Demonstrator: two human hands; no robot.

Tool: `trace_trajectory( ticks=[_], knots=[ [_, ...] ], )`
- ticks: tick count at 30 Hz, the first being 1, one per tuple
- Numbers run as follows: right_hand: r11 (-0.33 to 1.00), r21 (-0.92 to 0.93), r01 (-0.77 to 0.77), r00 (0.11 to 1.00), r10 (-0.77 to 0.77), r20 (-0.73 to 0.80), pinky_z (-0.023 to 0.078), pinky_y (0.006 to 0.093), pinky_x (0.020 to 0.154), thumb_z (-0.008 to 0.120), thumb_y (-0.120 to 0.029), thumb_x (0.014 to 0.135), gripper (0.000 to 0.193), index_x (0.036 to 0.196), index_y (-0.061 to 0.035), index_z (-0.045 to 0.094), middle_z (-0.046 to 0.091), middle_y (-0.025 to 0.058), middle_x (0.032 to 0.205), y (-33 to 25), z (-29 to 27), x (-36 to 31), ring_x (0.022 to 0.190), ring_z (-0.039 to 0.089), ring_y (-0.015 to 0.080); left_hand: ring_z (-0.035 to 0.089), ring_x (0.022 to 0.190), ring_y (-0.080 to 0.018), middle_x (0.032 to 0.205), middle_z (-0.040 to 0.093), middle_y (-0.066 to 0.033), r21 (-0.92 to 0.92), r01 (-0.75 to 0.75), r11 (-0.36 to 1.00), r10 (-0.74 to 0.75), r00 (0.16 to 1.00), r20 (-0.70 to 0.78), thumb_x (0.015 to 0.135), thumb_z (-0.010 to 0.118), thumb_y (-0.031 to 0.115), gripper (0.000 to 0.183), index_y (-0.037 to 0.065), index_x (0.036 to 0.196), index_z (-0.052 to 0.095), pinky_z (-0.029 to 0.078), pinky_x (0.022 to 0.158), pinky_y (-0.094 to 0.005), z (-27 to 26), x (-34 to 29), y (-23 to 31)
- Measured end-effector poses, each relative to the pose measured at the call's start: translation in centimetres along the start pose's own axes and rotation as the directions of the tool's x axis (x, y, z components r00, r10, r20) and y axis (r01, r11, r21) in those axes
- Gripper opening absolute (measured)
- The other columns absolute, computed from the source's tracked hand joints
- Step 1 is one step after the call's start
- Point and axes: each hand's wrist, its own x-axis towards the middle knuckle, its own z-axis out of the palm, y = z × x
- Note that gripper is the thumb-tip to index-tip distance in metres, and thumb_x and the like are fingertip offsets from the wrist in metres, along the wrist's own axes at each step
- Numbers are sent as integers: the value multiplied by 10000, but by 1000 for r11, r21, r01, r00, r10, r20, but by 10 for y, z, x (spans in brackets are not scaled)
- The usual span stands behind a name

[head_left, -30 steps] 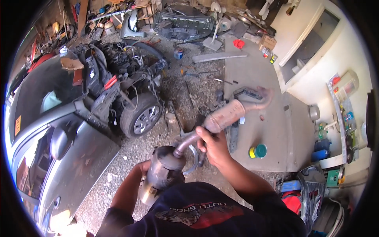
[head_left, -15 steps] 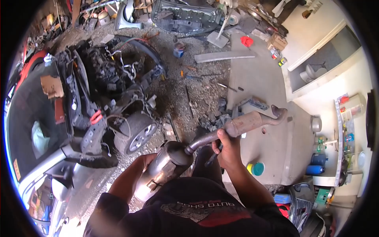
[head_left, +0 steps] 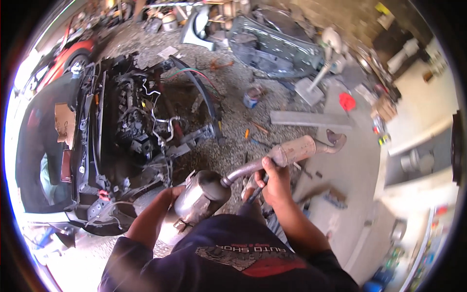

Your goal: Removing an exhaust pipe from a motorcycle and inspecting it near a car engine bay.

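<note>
Rusty metal, an exhaust section [head_left: 245, 170] slants before my shirt [head_left: 233, 238]. My right hand [head_left: 278, 182] curls round it beside the smaller canister [head_left: 296, 150]; my left hand [head_left: 170, 195] meets the larger muffler [head_left: 202, 194], its fingers hidden, so I cannot tell their grip. Leftward sits the car's exposed engine bay [head_left: 136, 121].

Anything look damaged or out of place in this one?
Yes: the car at left has its engine exposed, and cardboard sits at its windshield. The held exhaust looks brownish, perhaps rusted, toward its far end.
</note>
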Motion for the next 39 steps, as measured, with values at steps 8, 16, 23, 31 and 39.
trace_trajectory(
  ticks=[8, 16, 23, 31, 39],
  knots=[
    [990, -118, -72, 984, 90, 153, 384, 259, 463, 737, -321, 979, 314, 1046, -43, 607, 654, 95, 879, -129, -49, 252, 644, 589, 144, 757, 955, -201, 1163, 767, -124, -183, -53, 982, 61, 997, 40, 974, 684, 320, 409, 32, 1264, 706, 607, 899, -388, 56, 109, 180],
    [993, -95, -74, 969, 94, 230, 384, 249, 469, 744, -306, 981, 329, 1046, -8, 622, 670, 103, 893, -208, -43, 426, 646, 591, 127, 753, 913, -204, 1135, 762, -110, -228, -164, 960, 135, 981, -136, 963, 670, 282, 391, 33, 1263, 687, 610, 844, -380, 72, 172, 346],
    [978, -135, -160, 939, 193, 284, 388, 254, 477, 748, -290, 978, 340, 1082, 5, 614, 652, 100, 885, -208, -9, 588, 669, 605, 145, 757, 901, -200, 1110, 769, -102, -208, -189, 960, 159, 976, -149, 947, 693, 294, 385, 44, 1241, 696, 622, 828, -374, 15, 208, 466],
    [939, -247, -239, 866, 321, 383, 403, 252, 486, 726, -292, 994, 322, 1096, -5, 620, 656, 90, 883, -203, 71, 795, 676, 615, 142, 758, 863, -190, 1085, 777, -122, -329, -321, 888, 289, 946, -143, 947, 703, 252, 358, 24, 1223, 707, 623, 814, -367, -60, 224, 606],
    [842, -384, -380, 598, 540, 592, 408, 229, 505, 734, -265, 989, 392, 1223, 20, 601, 689, 93, 933, -182, 152, 933, 705, 655, 127, 745, 1010, -222, 1215, 744, -151, -397, -466, 790, 352, 876, -328, 1012, 604, 263, 414, 9, 1335, 659, 595, 921, -385, -95, 201, 671]
  ],
)
